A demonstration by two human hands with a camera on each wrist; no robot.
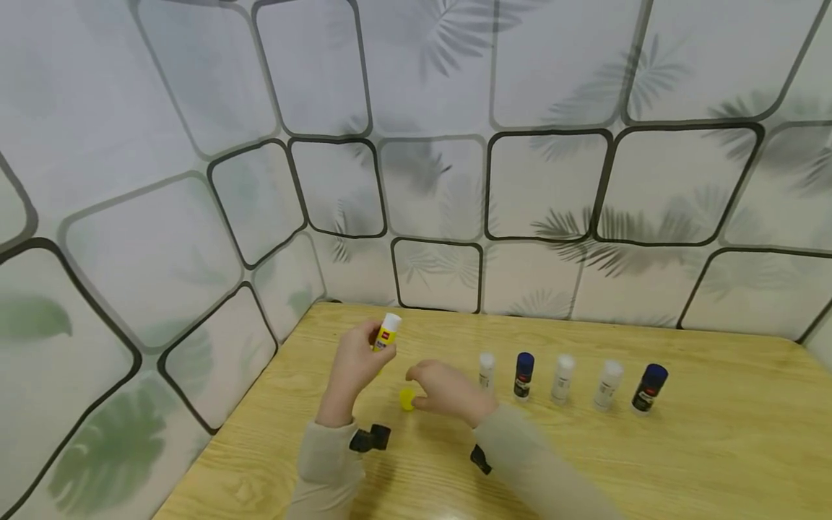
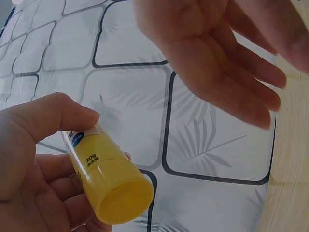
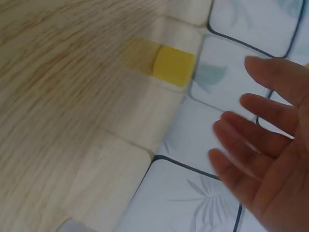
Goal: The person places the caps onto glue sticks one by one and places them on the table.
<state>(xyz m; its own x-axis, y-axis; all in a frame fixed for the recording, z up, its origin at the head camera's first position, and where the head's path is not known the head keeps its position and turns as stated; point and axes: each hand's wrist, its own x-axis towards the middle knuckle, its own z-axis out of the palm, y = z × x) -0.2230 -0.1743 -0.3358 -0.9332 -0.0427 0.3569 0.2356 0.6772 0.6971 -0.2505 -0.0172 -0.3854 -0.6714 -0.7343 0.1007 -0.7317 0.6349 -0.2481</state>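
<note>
My left hand [image 1: 359,357] grips a yellow glue stick [image 1: 386,332] with a white upper end, raised over the table. In the left wrist view the thumb and fingers wrap the glue stick [image 2: 104,166], its round yellow end facing the camera and "20g" printed on its side. A short yellow cap [image 1: 406,399] stands on the table between the hands. Just beside this cap [image 3: 174,66] hovers my right hand [image 1: 451,390], fingers spread and loosely bent, holding nothing; a gap shows between them in the right wrist view.
On the wooden table [image 1: 728,433], a row of upright glue sticks stands to the right, some white [image 1: 562,379] and two dark-labelled with blue caps [image 1: 650,390]. Patterned walls [image 1: 546,188] border the table at the back and left.
</note>
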